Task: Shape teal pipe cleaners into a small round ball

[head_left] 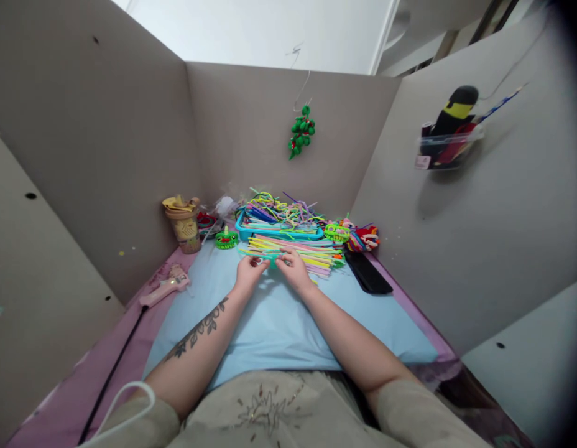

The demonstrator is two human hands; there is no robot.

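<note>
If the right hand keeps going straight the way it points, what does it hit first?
Probably the loose pile of colored pipe cleaners just beyond the right hand, whose fingertips already touch it; the blue tray lies behind. Depth is hard to judge.

Pipe cleaner (pixel 264 254), teal-green: held level between both hands above the light-blue mat, just before the loose multicoloured pile (fine detail is not discernible).

Pink glue gun (pixel 166 287) at left, tan cup (pixel 184 224), black flat case (pixel 367 272), green hanging ornament (pixel 301 132) on the back wall.
</note>
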